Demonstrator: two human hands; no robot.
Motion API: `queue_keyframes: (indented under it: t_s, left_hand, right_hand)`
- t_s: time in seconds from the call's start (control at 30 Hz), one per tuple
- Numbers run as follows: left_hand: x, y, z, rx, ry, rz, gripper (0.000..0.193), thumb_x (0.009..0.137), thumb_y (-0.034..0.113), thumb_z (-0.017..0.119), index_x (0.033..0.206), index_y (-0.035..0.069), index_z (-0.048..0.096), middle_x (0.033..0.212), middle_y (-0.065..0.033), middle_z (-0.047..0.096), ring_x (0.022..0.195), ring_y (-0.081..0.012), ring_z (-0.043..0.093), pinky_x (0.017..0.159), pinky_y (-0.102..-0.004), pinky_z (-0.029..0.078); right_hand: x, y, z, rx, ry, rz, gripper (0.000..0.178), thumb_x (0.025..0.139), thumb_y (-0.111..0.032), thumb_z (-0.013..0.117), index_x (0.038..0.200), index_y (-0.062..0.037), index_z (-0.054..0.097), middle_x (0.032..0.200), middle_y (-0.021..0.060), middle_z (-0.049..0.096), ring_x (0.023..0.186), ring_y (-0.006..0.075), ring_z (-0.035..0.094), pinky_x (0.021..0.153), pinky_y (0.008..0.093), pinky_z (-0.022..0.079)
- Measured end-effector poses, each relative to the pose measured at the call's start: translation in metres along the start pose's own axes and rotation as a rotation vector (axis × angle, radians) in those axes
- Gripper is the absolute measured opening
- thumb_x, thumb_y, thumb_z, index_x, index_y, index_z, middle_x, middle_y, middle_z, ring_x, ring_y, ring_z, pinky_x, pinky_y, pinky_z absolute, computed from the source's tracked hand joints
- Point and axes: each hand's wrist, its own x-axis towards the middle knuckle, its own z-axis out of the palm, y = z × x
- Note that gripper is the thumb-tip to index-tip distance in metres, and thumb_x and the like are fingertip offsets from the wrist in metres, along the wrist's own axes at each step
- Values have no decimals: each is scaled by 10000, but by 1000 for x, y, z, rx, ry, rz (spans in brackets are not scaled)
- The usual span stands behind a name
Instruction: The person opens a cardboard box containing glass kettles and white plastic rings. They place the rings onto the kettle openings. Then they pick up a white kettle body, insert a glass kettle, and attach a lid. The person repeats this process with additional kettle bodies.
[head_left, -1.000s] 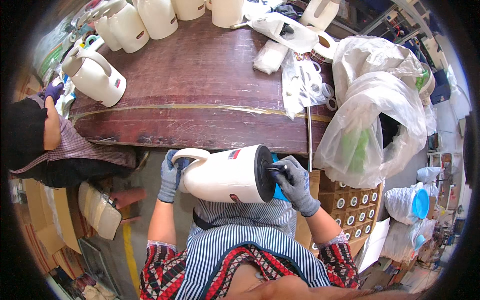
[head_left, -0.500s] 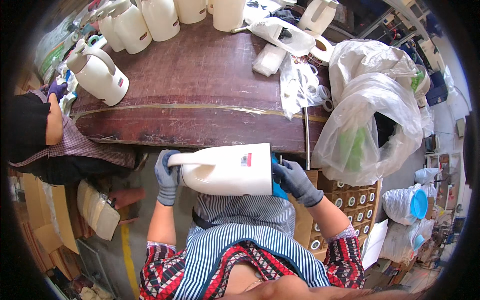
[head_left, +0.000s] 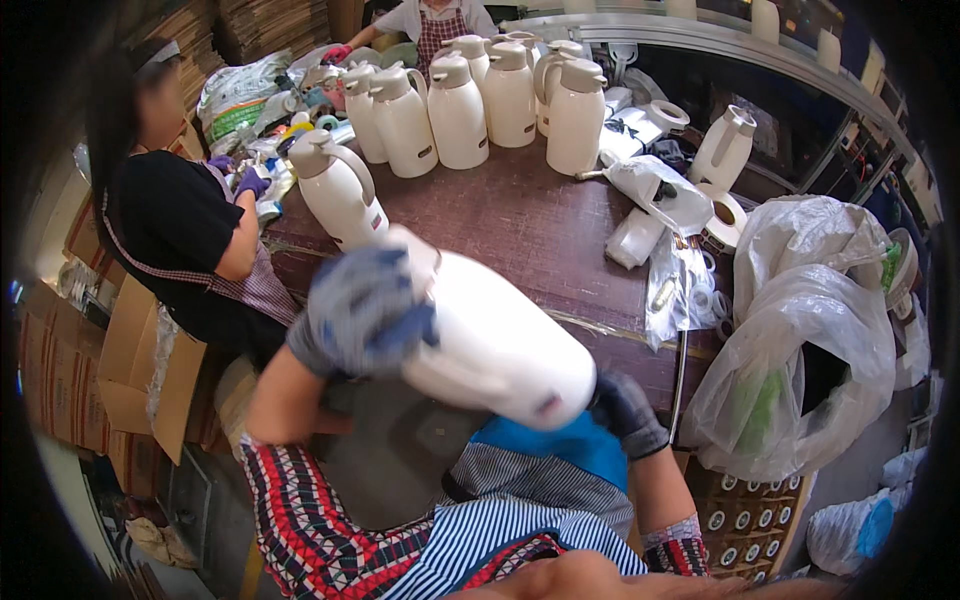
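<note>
A white thermos jug [head_left: 505, 340] is held tilted across the near edge of the table, its base lower and to the right. My left hand [head_left: 362, 312], in a grey glove and blurred by motion, is wrapped round its upper end and hides most of the top and handle. My right hand [head_left: 630, 415], also gloved in grey, grips the base end, with some fingertips out of sight behind it. A small dark label shows low on the jug's side. Just beyond my left hand another white jug [head_left: 335, 190] stands on the table.
Several more jugs [head_left: 459, 115] stand at the back of the brown table [head_left: 470, 215]. On the right are tape rolls [head_left: 722, 215], plastic bags and a large clear sack [head_left: 790, 380]. Boxed parts [head_left: 745, 520] sit below. A co-worker [head_left: 180, 230] works at left, another person behind.
The held jug has gone from nearly level to tilted, its top end raised, and has turned so the handle no longer shows. My left hand has risen. The view has swung up and left.
</note>
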Motion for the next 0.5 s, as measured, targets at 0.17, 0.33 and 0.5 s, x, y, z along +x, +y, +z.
queue_keyframes:
  t_s: [0.17, 0.33, 0.5]
  left_hand:
    - [34, -100, 56, 320, -350, 209, 152, 779, 211, 655, 931, 202, 664, 895, -12, 611, 907, -229, 624, 805, -379, 517]
    - [14, -179, 122, 369, -603, 208, 85, 780, 202, 660, 851, 237, 629, 850, 19, 598, 857, -204, 604, 785, -362, 493]
    - [86, -158, 136, 329, -1206, -84, 676, 720, 525, 779, 1304, 212, 644, 1250, -125, 603, 1162, -304, 579, 1065, -471, 391]
  right_hand:
    - [43, 49, -69, -979, 623, -297, 383, 907, -409, 666, 964, -33, 701, 852, 207, 710, 824, 362, 686, 760, 457, 519]
    - [51, 22, -73, -941, 605, -55, 448, 879, -414, 697, 1125, -56, 587, 920, 211, 710, 886, 410, 681, 785, 518, 507]
    - [32, -6, -65, -1137, 709, 120, 534, 959, -360, 622, 1372, -60, 469, 968, 206, 709, 791, 383, 704, 685, 501, 534]
